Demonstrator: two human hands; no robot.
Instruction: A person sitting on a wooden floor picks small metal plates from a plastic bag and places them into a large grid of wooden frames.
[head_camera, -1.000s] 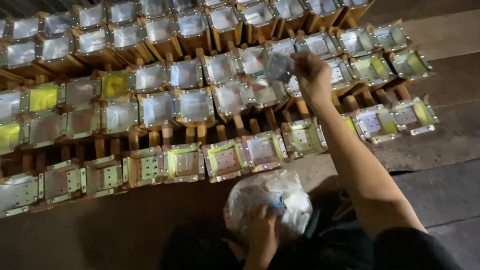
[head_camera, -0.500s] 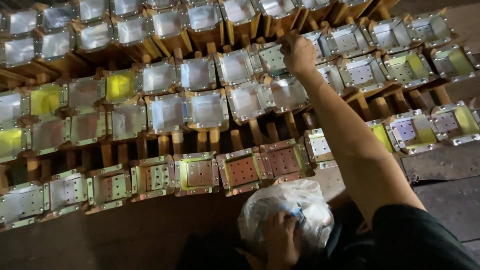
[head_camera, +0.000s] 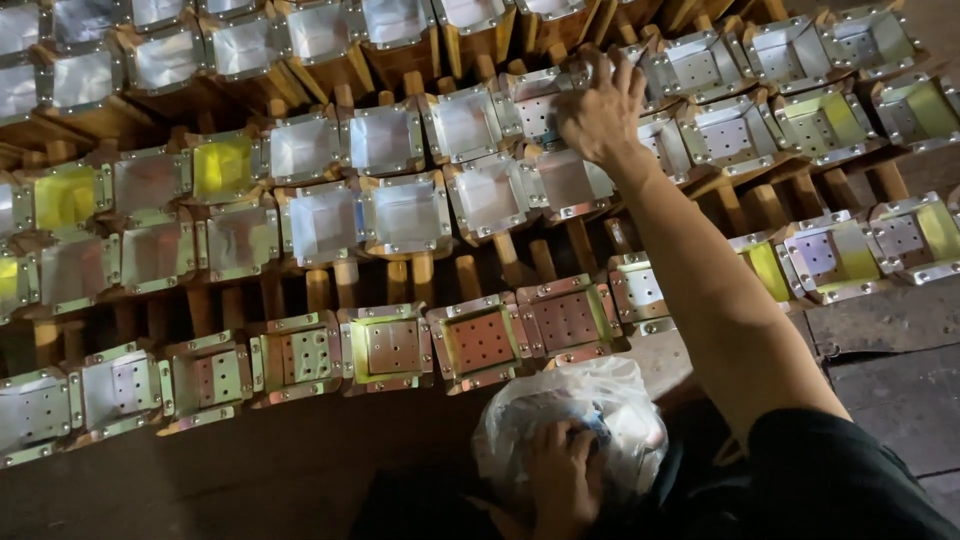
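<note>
The right hand (head_camera: 600, 110) reaches far up to about one o'clock, fingers curled and bunched over the rim of a square metal mould (head_camera: 540, 105). The fingertips press together at the mould's top right corner, but whether they pinch anything small there cannot be told. The bare forearm runs back from it toward five o'clock, ending in a dark sleeve (head_camera: 830, 480).

The left hand (head_camera: 560, 475) sits low at six o'clock, closed loosely on a plastic bag (head_camera: 570, 420). Its fingers are pushed into the bag's crumpled mouth. The bag is thin, clear to whitish and wrinkled, with something bluish inside that is too blurred to make out.

Around the right hand the moulds lie in tilted rows that fill the upper part of the view from nine to three o'clock. Each is a shallow, open, square box of shiny sheet metal with a flanged rim, set on a wooden block (head_camera: 470, 40). Those from nine to twelve o'clock have smooth, mirror-like floors, several glowing yellow, such as the one at ten o'clock (head_camera: 222, 168). Those nearest the bag have floors pierced with rows of small round holes; two just above the bag look reddish (head_camera: 480, 340). The moulds at two and three o'clock are perforated too, some tinted yellow-green (head_camera: 915, 110).

Below the rows, from seven to eight o'clock, lies a dull brown floor (head_camera: 200, 480), and dark weathered planks (head_camera: 890, 370) show at four o'clock.
</note>
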